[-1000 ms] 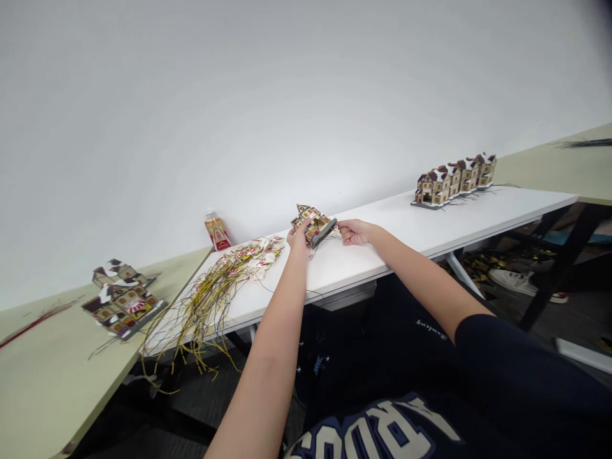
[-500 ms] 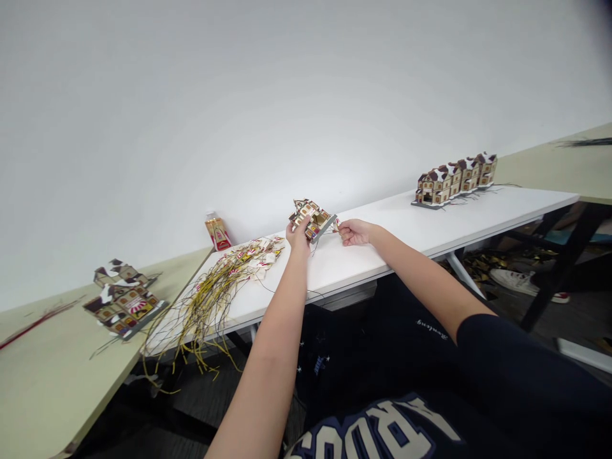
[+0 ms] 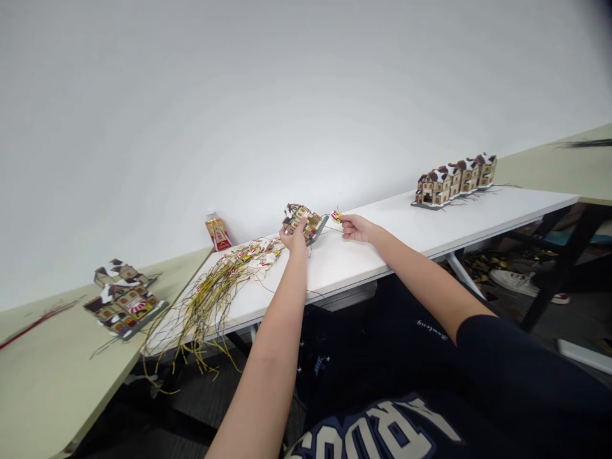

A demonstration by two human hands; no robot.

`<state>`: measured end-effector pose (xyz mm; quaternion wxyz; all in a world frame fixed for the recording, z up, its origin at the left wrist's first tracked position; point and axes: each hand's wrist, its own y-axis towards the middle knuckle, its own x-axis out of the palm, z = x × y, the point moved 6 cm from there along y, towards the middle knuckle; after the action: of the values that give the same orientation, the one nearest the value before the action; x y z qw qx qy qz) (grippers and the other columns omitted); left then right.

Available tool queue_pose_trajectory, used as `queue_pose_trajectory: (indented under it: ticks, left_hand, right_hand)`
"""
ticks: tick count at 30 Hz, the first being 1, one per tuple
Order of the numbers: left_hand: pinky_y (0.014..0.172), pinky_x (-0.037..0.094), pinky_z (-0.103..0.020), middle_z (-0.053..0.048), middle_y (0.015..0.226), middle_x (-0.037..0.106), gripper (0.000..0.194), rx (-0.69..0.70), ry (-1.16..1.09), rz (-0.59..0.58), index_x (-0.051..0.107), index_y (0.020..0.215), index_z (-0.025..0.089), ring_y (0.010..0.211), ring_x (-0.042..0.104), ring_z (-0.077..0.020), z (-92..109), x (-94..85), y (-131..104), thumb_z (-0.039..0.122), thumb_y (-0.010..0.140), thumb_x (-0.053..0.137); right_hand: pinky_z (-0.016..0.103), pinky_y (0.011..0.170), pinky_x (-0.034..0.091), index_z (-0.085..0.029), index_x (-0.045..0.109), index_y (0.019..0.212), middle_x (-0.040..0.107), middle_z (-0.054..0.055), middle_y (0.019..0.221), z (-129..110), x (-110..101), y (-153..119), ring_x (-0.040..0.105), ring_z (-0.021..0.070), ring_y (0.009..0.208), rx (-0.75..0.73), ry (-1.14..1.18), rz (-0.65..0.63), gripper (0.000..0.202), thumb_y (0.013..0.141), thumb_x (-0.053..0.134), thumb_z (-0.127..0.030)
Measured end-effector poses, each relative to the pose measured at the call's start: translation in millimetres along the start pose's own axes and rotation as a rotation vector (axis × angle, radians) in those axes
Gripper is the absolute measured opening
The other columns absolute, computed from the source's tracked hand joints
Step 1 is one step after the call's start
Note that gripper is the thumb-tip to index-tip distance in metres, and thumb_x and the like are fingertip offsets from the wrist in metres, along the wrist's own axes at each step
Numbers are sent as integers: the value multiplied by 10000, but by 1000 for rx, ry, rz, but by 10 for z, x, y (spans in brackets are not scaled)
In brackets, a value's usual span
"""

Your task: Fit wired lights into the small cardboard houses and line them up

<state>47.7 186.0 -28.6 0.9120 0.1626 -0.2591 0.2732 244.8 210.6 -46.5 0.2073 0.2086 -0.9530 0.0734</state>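
My left hand (image 3: 295, 238) is closed around a small model house (image 3: 310, 224), which tilts above the white table with its grey base turned to the right. Between the fingertips of my right hand (image 3: 356, 228) is a small red, white and yellow striped piece (image 3: 336, 217), just right of the base and apart from it. Thin dark wires run between the house and my right hand. To the left, a pile of similar striped pieces with yellow and dark wires (image 3: 224, 274) spreads over the white table (image 3: 382, 255) and hangs off its edge.
Several model houses (image 3: 454, 182) stand in a row at the right, wires trailing. Two more houses (image 3: 125, 306) sit on the cream table (image 3: 57, 370) at left, near red wires (image 3: 38, 324). A drink bottle (image 3: 218, 232) stands by the wall. A shoe (image 3: 526, 285) shows under the tables.
The house in my left hand has shifted slightly left and down. The striped piece in my right hand has turned upward, showing more clearly, and the gap between it and the house has grown.
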Motion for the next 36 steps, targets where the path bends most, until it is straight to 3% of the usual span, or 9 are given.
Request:
queue_pose_trajectory:
  ticks: [5,10,20,30,36]
  left_hand:
    - [801,562,-322,-54,1044,638,708,98,89,20,433,1076,218,916,662,-169,24,-20,12,210,519,871]
    - [832,540,-322,-32,1013,637,679,141,134,-34,489,1015,208,894,650,-151,0,15,21,274,473,894]
    - [834,524,-305,-33,1022,623,766,145,189,-138,504,1044,216,909,639,-160,15,82,-121,279,406,925]
    - [823,528,-308,-18,978,632,731,88,182,-201,510,1018,216,864,642,-146,-79,119,-114,299,419,920]
    - [816,528,-305,-19,959,634,781,78,171,-199,488,1058,227,848,645,-149,-61,121,-143,240,411,926]
  right_hand:
    - [199,449,331,-192,459,768,173,-126,463,-35,49,-41,111,51,407,-45,-28,-58,190,838,616,-273]
    - [195,423,292,-185,481,754,204,-132,470,1,123,-85,145,32,403,-50,-124,-50,287,734,751,-283]
    - [178,367,138,-196,477,740,196,-127,467,-38,144,-111,137,29,396,-159,-229,71,346,726,757,-398]
    - [178,365,142,-205,398,660,258,-118,472,1,129,-74,157,25,413,-192,-303,50,500,611,821,-467]
    - [187,367,180,-204,355,593,297,-104,457,-63,64,-79,218,31,418,-345,-512,224,530,584,823,-452]
